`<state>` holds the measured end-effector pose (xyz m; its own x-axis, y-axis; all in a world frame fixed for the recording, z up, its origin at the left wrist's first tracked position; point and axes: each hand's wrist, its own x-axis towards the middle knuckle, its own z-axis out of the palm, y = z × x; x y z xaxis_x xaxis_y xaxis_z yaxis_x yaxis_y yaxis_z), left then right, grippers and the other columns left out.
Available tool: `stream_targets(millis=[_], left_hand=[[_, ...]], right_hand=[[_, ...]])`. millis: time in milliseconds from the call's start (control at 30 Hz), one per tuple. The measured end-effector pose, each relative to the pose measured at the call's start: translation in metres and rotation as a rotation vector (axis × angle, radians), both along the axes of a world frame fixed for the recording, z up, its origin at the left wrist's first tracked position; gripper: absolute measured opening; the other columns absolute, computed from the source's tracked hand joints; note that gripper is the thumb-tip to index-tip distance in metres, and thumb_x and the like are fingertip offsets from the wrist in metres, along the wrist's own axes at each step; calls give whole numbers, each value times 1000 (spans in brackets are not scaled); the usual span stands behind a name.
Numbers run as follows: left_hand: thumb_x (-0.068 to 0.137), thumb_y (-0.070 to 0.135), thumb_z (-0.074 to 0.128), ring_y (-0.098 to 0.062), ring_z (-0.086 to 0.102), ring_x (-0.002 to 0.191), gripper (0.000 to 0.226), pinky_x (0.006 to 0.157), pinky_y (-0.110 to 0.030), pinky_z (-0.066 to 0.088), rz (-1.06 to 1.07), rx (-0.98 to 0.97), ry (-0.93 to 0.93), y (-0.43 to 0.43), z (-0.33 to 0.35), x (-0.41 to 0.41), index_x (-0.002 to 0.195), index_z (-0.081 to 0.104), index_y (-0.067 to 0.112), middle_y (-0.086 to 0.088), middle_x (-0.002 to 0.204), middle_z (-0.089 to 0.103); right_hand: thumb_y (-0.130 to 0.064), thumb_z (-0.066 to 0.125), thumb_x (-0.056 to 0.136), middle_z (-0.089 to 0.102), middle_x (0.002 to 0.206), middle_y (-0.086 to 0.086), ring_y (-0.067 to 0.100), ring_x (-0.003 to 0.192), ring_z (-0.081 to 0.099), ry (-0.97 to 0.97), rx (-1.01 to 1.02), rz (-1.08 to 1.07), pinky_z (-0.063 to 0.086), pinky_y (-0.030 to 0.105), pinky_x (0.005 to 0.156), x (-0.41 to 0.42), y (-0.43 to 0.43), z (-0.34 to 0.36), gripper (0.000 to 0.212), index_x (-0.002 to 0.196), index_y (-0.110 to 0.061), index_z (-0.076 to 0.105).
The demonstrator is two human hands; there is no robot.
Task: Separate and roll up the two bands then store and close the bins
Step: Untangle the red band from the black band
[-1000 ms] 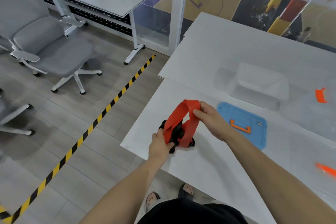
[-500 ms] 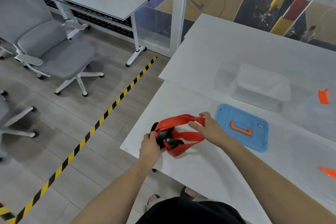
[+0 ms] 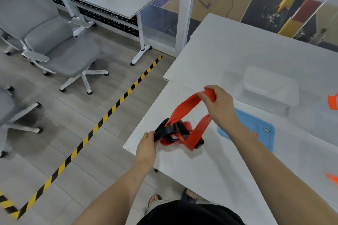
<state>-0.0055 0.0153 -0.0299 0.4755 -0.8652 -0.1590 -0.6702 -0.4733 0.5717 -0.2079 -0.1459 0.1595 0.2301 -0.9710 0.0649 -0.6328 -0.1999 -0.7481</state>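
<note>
Left hand [image 3: 147,145] of mine pinches the near-left end of the black band [image 3: 170,129], thumb and fingers closed on it at the corner of the worktop [image 3: 210,179]. Just right of that pinch the black band lies coiled on the worktop, and the red band [image 3: 186,108] threads through it, so the knot of the two sits between my hands and closer to the left one. From the knot the red band climbs up and to the right, its long axis slanting away from me, to my right hand [image 3: 218,105], which grips the top of the loop raised off the worktop. As I judge it, freeing the red band means drawing it further along that slant, away from the knot. Right of the knot lies the blue lid [image 3: 263,129], with the clear bin [image 3: 270,87] beyond it
</note>
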Motion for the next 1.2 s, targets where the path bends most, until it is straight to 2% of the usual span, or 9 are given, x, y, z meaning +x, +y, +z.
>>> stream_targets(millis=[167, 433, 533, 633, 767, 833, 900, 1000, 1200], left_hand=[[104, 7, 44, -29, 64, 99, 17, 87, -41, 52, 315, 36, 289, 4, -6, 32, 118, 53, 6, -9, 109, 61], [99, 7, 34, -23, 56, 75, 25, 65, -35, 48, 334, 53, 551, -22, 15, 20, 120, 47, 14, -6, 89, 56], [101, 11, 37, -18, 46, 68, 23, 59, -30, 37, 360, 67, 619, -27, 17, 18, 123, 41, 18, -5, 86, 52], [98, 9, 45, -20, 59, 88, 34, 76, -36, 50, 337, 94, 678, -28, 12, 22, 131, 39, 16, -9, 111, 62], [99, 16, 48, -32, 62, 116, 58, 92, -42, 51, 112, 230, 576, -34, 13, 22, 152, 27, 23, -9, 131, 62], [97, 18, 50, -31, 63, 110, 52, 93, -45, 53, -3, 212, 496, -40, 15, 16, 146, 35, 25, -5, 121, 63], [98, 23, 49, -28, 58, 103, 46, 92, -51, 54, -124, 214, 286, -49, 15, 10, 142, 39, 23, -5, 114, 57], [103, 34, 41, -34, 42, 120, 43, 94, -50, 48, -283, 348, -93, -61, 15, 1, 146, 38, 30, -11, 132, 43], [104, 29, 45, -33, 26, 148, 26, 112, -54, 36, -258, 240, -25, -84, 7, -9, 111, 69, 25, -12, 158, 31]], right_hand=[[-46, 67, 97, 68, 120, -6, 15, 110, 62, -60, 8, -35, 49, 30, 99, -4, -9, 15, 38, 127, -23, 66], [-46, 69, 96, 64, 111, -20, 14, 105, 66, -116, 235, 39, 60, 47, 94, 1, 16, -26, 34, 125, -29, 66], [-41, 70, 96, 62, 116, -23, 5, 107, 63, -85, 251, 193, 59, 34, 91, -7, 18, -24, 30, 125, -36, 62], [-45, 69, 97, 60, 119, -26, -2, 108, 60, 91, 242, 353, 51, 21, 90, -20, 20, -32, 31, 125, -42, 57], [-46, 66, 97, 62, 119, -20, 7, 109, 61, 293, 298, 445, 52, 33, 99, -43, 26, -61, 32, 126, -39, 56], [-43, 66, 97, 61, 121, -17, 11, 112, 60, 358, 286, 468, 50, 34, 100, -53, 30, -71, 33, 128, -37, 54], [-41, 67, 97, 61, 126, -14, 11, 114, 57, 373, 219, 463, 48, 32, 102, -62, 29, -76, 37, 131, -34, 53], [-39, 68, 97, 60, 128, -16, 9, 113, 56, 354, 150, 445, 46, 29, 100, -73, 23, -78, 40, 133, -35, 52], [-45, 68, 90, 64, 110, -15, 9, 97, 61, 552, 278, 523, 54, 32, 88, -97, 33, -97, 35, 122, -41, 54]])
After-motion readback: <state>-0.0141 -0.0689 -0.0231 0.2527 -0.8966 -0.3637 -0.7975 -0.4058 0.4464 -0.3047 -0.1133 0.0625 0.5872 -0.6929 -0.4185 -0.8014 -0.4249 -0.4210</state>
